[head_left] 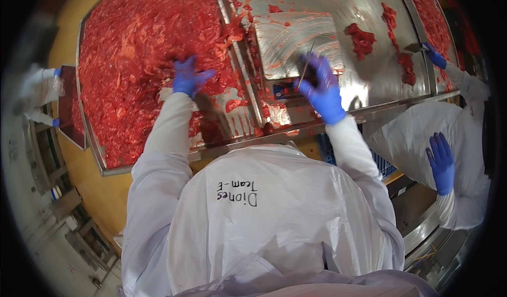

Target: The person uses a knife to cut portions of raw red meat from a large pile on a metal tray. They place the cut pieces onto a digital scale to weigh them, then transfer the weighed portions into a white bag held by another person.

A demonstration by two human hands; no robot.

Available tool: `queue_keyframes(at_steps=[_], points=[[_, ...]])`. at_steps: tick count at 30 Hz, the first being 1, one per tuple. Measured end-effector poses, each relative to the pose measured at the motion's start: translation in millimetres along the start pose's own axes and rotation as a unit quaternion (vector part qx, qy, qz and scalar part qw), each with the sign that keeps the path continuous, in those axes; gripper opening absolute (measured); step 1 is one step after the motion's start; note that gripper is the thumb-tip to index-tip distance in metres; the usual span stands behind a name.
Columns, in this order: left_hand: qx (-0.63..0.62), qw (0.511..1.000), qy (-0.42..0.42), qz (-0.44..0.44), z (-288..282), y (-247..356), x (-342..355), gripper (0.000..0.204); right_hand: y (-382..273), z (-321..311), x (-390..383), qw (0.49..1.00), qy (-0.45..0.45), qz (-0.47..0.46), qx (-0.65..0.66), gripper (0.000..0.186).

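Observation:
My left hand (186, 77), in a blue glove, reaches over the wide heap of red meat trimmings (132, 70), its fingers spread. Its fingertips are at the meat, and no piece shows held in them. My right hand (325, 96), also blue-gloved, is over the near edge of a square steel plate (285, 33) smeared with meat juice. Its thumb and fingers curl around a thin knife (302, 75), seen nearly edge-on; the handle is mostly hidden. Beside that hand, below the plate, sits a small dark-blue box (282, 91).
A steel divider (248, 80) separates the heap from the work surface. Loose meat pieces (362, 40) lie right of the plate. At right, a co-worker's gloved hand (435, 55) holds a blade; their other hand (441, 162) is open. A person at left grips a red tub (71, 107).

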State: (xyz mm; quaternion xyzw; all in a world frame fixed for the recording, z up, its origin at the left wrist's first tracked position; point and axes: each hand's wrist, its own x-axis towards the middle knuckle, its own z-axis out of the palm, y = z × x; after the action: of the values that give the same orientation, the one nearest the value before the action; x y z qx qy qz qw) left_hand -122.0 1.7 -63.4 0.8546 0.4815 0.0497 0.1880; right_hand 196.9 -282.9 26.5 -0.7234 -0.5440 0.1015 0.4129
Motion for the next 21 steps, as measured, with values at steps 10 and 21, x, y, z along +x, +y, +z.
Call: queue_keyframes(at_steps=[10,21], points=[[-0.088,0.967,-0.2,0.131,-16.8,92.1,-11.1,0.025,22.6,15.2,-127.8,0.971,-0.172,0.136,-0.097,0.054],[-0.229,0.904,-0.104,0.346,-57.9,260.8,31.0,0.05,11.8,10.5,-122.6,0.975,-0.116,0.185,-0.033,0.055]])
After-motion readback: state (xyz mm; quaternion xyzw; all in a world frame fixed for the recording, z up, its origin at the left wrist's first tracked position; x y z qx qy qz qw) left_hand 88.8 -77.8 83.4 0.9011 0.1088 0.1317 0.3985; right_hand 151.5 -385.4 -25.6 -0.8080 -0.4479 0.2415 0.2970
